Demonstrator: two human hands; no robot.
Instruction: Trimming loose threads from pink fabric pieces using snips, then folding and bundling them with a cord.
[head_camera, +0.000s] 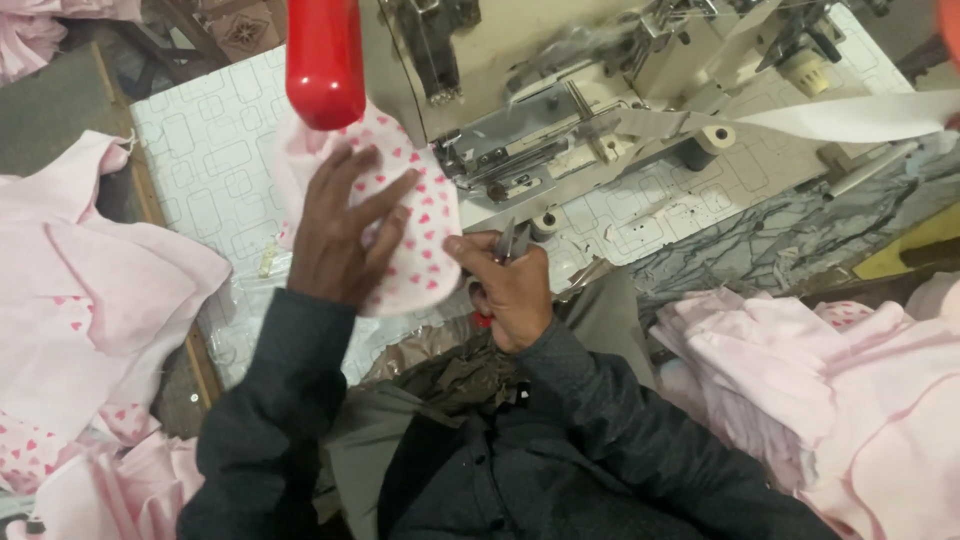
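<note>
— Where does the heart-print cloth (425, 235) sit?

— On the patterned white surface (205, 150), under and just past the left hand (340, 235). It is a pale pink piece with small red hearts. Its long axis runs from the near edge of the surface, by the person's lap, up and slightly left toward the sewing machine (520, 90); the far end lies beneath the red cylinder (325, 60) that hangs in front of the camera.

— And the left grip?

— Spread. The fingers fan out flat on the cloth, pointing up and to the right toward the machine's presser area, with the palm pressing the fabric down. It pinches nothing.

— The right hand (505, 290)?

— Just to the right of the left hand, touching the cloth's right edge. Its grip is pressed together around a small pair of snips (512, 242), with the metal tips pointing up toward the machine. Something red shows below the fist; I cannot tell what it is.

— What lies around the hands?

— Beyond the right hand, a white strip of tape (850, 115) feeds from the far right into the machine. To the left of the left hand, a heap of pink fabric (90, 290) hangs over the edge of the surface. To the right of the right hand, well apart, sits another pile of pink pieces (830, 380). Both arms wear dark sleeves (280, 400).
</note>
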